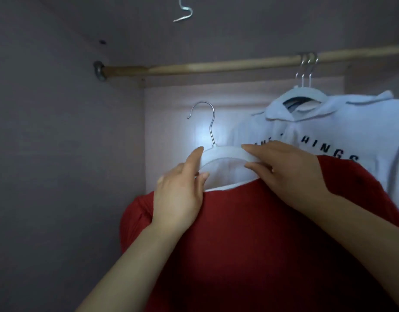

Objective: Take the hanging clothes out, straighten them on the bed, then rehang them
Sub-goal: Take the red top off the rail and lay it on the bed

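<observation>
Dim mauve wardrobe walls point(59, 154), wooden rail point(194, 68), bright patch on back panel point(169, 113)

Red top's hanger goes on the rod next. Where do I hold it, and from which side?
Grip the white hanger on its bare curved top, either side of the metal hook, from the front, as the left hand and right hand do. The red garment covers its lower arms; the hook stands upright, free below the wooden rod.
</observation>
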{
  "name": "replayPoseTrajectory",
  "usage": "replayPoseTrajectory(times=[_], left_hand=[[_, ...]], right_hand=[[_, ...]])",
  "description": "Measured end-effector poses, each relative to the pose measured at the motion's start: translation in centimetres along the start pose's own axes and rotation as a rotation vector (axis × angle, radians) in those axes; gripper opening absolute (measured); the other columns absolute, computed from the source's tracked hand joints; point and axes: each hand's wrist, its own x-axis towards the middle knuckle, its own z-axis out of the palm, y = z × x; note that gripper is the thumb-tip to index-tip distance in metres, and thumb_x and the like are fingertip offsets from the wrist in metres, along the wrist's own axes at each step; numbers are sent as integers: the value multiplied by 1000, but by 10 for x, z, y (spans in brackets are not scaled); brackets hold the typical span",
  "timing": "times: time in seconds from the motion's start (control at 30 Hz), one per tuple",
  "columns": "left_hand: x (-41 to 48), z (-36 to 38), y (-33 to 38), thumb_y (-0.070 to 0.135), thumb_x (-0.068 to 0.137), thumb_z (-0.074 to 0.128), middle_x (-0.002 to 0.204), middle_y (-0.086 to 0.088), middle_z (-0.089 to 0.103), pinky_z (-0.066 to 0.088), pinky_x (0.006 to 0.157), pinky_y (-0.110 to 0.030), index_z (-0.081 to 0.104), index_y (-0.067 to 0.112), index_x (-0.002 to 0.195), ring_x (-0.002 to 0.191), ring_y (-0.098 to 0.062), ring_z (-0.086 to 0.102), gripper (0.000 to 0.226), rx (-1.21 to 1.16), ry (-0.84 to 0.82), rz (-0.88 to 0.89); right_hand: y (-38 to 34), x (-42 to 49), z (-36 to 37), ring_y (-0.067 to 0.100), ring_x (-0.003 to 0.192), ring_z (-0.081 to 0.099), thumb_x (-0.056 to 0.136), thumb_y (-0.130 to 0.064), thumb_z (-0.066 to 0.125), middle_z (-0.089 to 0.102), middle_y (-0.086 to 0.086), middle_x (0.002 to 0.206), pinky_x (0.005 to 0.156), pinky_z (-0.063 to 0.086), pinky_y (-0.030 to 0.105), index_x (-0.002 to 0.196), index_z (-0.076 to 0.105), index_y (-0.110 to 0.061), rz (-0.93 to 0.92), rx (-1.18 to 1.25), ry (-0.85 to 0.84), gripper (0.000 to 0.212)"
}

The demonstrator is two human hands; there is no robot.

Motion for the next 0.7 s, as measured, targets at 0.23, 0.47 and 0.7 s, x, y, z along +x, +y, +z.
replayPoseTrajectory(times=[0.23, 0.47, 0.7], left_hand=[[-99, -42, -24, 29, 91, 54, 97, -10, 67, 51, 68, -39, 45, 33, 134, 83, -35, 63, 44, 136, -82, -115], [-195, -104, 0, 28, 83, 59, 89, -9, 71, 53, 57, -37, 57, 25, 127, 71, -34, 66, 44, 410, -121, -337], [-296, -182, 62, 34, 81, 49, 98, -3, 71, 51, 63, -34, 57, 25, 125, 81, -31, 66, 47, 653, -50, -655]], right_hand=[[-62, -70, 27, 15, 69, 63, 84, -46, 44, 65, -5, 78, 53, 42, 21, 113, 67, -27, 25, 228, -135, 41], [-119, -120, 43, 11, 61, 59, 82, -45, 52, 65, -3, 71, 51, 43, 22, 110, 70, -23, -111, 596, -117, 39], [-205, -156, 27, 13, 50, 59, 85, -43, 56, 63, -5, 66, 50, 42, 22, 108, 70, -23, -334, 986, -47, 34]])
